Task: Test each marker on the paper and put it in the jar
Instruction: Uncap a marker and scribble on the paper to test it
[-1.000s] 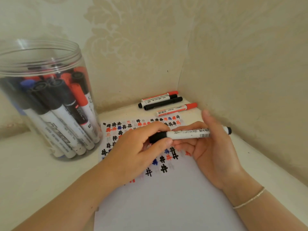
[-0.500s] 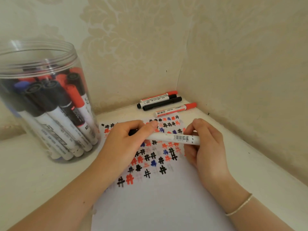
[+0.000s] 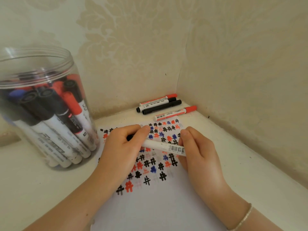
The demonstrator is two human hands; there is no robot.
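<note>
A white-barrelled black marker [image 3: 164, 147] lies level between both hands, just above the paper [image 3: 160, 202]. My left hand [image 3: 123, 150] grips its black cap end, most of which is hidden by the fingers. My right hand [image 3: 198, 152] pinches the barcode end of the barrel. The paper carries rows of black, red and blue hash marks. A clear plastic jar [image 3: 41, 110] at the left holds several markers standing cap up.
Several loose markers lie in the back corner: a red one [image 3: 158, 99], a black-capped white one [image 3: 156, 104], an all-black one [image 3: 161, 107] and another red one [image 3: 175, 112]. Wallpapered walls close in behind and along the right.
The marker has rolled in my hands, so the barcode now faces up. Both hands moved lower, closer to the paper, and my right fingers curled over the barrel end.
</note>
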